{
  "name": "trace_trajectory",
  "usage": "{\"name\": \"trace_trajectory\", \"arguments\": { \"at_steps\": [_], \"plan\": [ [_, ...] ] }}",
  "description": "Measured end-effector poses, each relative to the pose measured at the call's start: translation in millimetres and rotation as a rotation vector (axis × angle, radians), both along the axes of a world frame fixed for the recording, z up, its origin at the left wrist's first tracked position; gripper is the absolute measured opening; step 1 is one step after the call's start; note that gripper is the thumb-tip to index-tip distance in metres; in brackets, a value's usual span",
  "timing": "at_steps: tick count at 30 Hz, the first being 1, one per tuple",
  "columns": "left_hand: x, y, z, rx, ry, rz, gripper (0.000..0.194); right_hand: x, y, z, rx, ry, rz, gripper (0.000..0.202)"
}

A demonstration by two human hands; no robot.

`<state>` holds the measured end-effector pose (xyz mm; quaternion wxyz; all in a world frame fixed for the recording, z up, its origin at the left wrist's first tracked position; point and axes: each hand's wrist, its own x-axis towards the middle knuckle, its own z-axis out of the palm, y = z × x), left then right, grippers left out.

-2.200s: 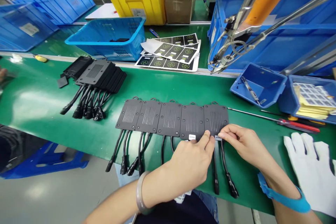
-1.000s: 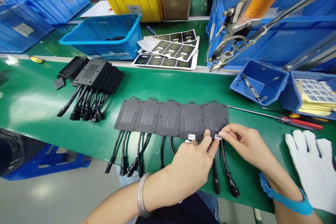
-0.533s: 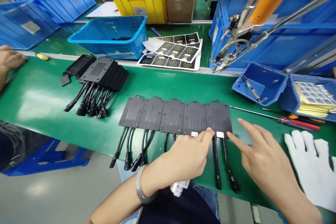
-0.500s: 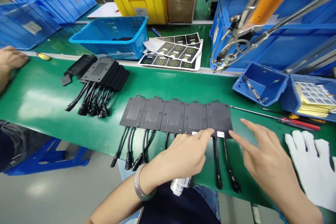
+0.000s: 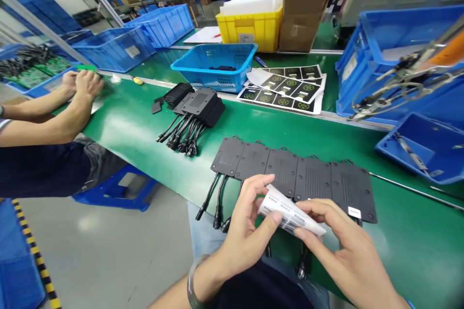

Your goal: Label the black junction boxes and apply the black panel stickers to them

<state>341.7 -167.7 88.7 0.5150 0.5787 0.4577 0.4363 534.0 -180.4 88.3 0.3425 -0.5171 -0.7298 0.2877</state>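
Note:
My left hand (image 5: 244, 227) and my right hand (image 5: 339, 246) hold a white strip of small labels (image 5: 290, 211) between them, just in front of my body. The left fingers pinch its left end; the right fingertips touch its right half. Behind the strip, several flat black modules (image 5: 293, 178) lie side by side on the green belt (image 5: 145, 125), their black cables hanging over the near edge. The rightmost module carries a small white label (image 5: 354, 211) at its near corner.
A pile of black modules with cables (image 5: 194, 106) lies further left. Behind it are a blue basket (image 5: 215, 65), black sticker sheets (image 5: 286, 89), a yellow crate (image 5: 253, 29) and blue bins (image 5: 420, 147). A co-worker's arms (image 5: 58, 106) rest on the belt at left.
Both hands left the rightmost module, which now bears a label, and came together on the label strip. The view swung left, bringing the co-worker into sight.

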Motion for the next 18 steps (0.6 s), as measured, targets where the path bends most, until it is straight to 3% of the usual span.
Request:
{"name": "trace_trajectory", "arguments": {
  "at_steps": [3, 6, 13, 18],
  "plan": [
    [-14.1, -0.1, -1.3, -0.007, -0.005, -0.052, 0.035, -2.9, 2.9, 3.4, -0.013, 0.032, 0.013, 0.015],
    [-22.1, 2.5, -4.6, -0.035, -0.026, -0.014, 0.026, -6.2, 2.5, 4.2, -0.064, 0.088, 0.003, 0.009],
    [-23.6, 0.1, -13.2, -0.213, -0.186, -0.030, 0.021, -15.5, 0.8, 1.7, -0.250, 0.136, -0.069, 0.013],
    [-27.1, -2.9, -14.9, -0.057, -0.007, 0.010, 0.014, -17.4, 7.0, -1.8, -0.225, 0.191, 0.031, 0.014]
  ]
}}
